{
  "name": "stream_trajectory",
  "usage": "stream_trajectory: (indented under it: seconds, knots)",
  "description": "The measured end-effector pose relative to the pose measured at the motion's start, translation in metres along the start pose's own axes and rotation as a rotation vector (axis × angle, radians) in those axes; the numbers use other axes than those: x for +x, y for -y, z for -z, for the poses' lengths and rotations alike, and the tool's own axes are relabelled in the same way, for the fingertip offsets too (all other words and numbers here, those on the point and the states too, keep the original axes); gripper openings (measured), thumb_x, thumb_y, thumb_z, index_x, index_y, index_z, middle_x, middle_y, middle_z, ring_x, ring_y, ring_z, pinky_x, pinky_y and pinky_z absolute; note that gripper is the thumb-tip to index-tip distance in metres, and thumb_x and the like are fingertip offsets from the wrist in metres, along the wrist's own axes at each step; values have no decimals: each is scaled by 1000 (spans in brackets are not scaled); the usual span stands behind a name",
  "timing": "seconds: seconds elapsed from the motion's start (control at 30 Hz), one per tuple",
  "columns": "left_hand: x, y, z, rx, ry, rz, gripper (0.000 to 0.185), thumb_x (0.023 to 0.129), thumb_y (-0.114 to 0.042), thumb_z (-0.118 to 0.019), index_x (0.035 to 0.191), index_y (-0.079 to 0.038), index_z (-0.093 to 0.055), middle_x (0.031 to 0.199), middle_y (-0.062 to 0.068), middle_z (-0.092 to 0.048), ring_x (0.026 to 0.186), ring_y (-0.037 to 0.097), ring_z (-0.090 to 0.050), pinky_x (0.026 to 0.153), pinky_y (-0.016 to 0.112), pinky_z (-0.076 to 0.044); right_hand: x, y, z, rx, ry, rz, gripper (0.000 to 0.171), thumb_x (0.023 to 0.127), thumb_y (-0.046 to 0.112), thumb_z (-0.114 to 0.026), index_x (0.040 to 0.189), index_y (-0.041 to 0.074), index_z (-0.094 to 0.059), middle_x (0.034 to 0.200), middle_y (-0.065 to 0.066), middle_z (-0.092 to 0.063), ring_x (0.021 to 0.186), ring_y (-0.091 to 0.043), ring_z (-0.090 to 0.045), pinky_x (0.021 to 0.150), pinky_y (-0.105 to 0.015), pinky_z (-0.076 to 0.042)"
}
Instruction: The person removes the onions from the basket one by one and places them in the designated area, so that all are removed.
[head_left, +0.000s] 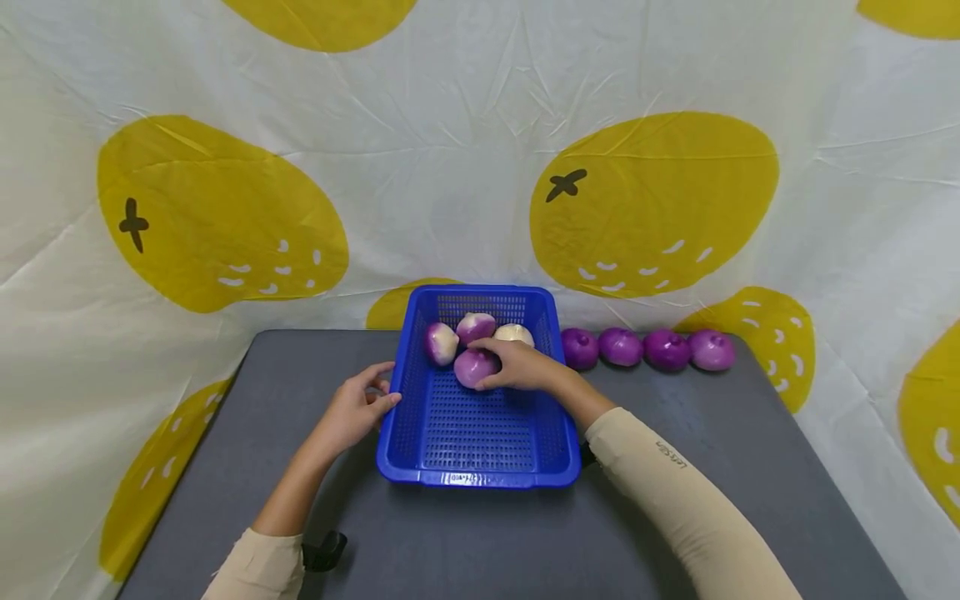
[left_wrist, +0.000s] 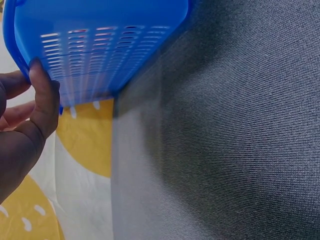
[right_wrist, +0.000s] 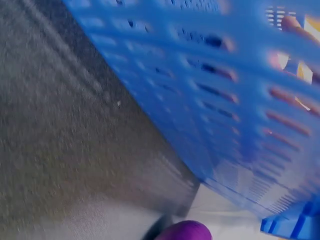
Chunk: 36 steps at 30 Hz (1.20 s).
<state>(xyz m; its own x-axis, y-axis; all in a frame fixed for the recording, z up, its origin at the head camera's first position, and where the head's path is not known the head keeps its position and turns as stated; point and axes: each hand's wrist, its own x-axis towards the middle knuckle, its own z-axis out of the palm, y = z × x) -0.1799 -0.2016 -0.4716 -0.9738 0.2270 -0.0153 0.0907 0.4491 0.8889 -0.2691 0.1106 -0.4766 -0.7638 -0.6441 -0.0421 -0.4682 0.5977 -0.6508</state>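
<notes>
Right hand (head_left: 525, 367): I see it inside the blue basket (head_left: 480, 442), fingers curled over a purple onion (head_left: 474, 367), grasping it from above and the right.
Held onion: it sits low in the far half of the basket, touching or almost touching the basket floor; I cannot tell which.
Left hand (head_left: 358, 410): it rests at the basket's left rim, thumb and fingers pinching the rim edge; in the left wrist view the thumb (left_wrist: 44, 95) presses on the rim of the slotted wall (left_wrist: 100, 45).
Basket contents: three more onions (head_left: 476, 327) lie bunched against the far wall, just behind the held one, showing pale and purple skin.
Basket position: it stands on the grey counter (head_left: 750, 467), centred, its long side running away from me.
Outside row: four purple onions (head_left: 645, 348) line the counter's far edge, to the right of the basket, touching one another.
Right wrist view: blurred; only the basket wall (right_wrist: 215, 100) and one purple onion (right_wrist: 185, 231) at the bottom edge.
Backdrop: a white cloth with yellow fruit shapes (head_left: 652, 200).
</notes>
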Motion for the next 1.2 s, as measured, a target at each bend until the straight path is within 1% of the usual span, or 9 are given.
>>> stream_trajectory:
  seconds: [0.13,0.23,0.43,0.67,0.73,0.97,1.07,1.2]
  knots:
    - [-1,0,0,0,-3,-1,52,100,-4,-66,148,4,-48,102,20,-58,68,19,-65,59,52,-62,0,0,-5,-24,-51,20,64,90,25,-81,145,3,-55,138,-15,-64,124,-29,-62,111,-46,-50]
    - [-1,-1,0,-4,-8,0,52,99,-3,-66,147,4,-49,101,20,-58,68,19,-65,60,55,-62,1,-1,-6,-49,-70,32,63,90,25,-81,143,1,-57,136,-15,-65,124,-29,-62,111,-45,-50]
    - [-1,-1,-1,-8,-7,2,53,99,-2,-67,148,4,-48,101,20,-58,68,19,-66,60,55,-62,2,-3,-9,-87,-41,16,64,89,24,-82,143,1,-56,137,-15,-65,125,-28,-62,113,-44,-49]
    - [-1,-3,-1,5,-8,7,53,99,-3,-66,148,4,-48,101,20,-59,70,19,-66,58,48,-63,6,-6,-11,-96,-32,87,66,84,20,-86,139,-3,-59,133,-16,-67,121,-26,-63,109,-41,-51]
    - [-1,-3,-1,6,-8,6,53,99,-3,-66,148,4,-48,102,20,-59,70,19,-66,58,48,-63,6,-7,-11,-93,-21,96,66,84,19,-86,140,-3,-58,134,-16,-66,122,-26,-63,110,-41,-51]
    - [-2,-5,-1,12,0,-7,53,100,-5,-66,148,6,-46,102,20,-59,71,19,-66,56,41,-62,4,-6,-11,-79,32,114,72,84,21,-87,144,-3,-54,139,-17,-63,127,-29,-61,114,-44,-47]
    - [-2,-5,-1,14,-1,-6,53,100,-5,-66,148,5,-47,102,20,-59,70,19,-66,57,44,-62,4,-6,-10,-76,49,134,73,84,19,-87,144,-4,-52,139,-18,-63,126,-30,-61,114,-45,-47]
    - [-2,-5,-1,19,-5,-1,53,100,-5,-67,148,5,-48,102,20,-59,69,19,-66,58,49,-62,4,-6,-12,-112,56,167,74,83,22,-87,144,-3,-53,135,-18,-64,123,-30,-61,112,-44,-48]
